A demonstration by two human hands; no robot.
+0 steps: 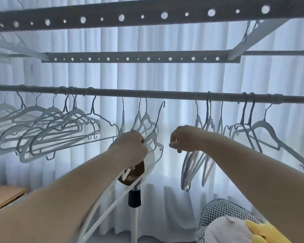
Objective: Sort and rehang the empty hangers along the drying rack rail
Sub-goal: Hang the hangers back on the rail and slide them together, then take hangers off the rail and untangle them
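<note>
Now: rail (165, 94) runs across mid-frame, hangers along it: dense bunch at left (47, 130), smaller groups centre and right (249, 130). Left hand (130, 148), centre frame, fist closed on a white hanger (154, 137) w/ hook free just below rail. Right hand (181, 137), beside it, fingers curled; can't tell if it grips the hangers (193, 165) dangling under it. Curtain (165, 74) behind.

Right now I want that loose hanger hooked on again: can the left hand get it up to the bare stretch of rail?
Probably yes: the left hand holds the hanger, its hook free just under the rail, nothing between.
</note>
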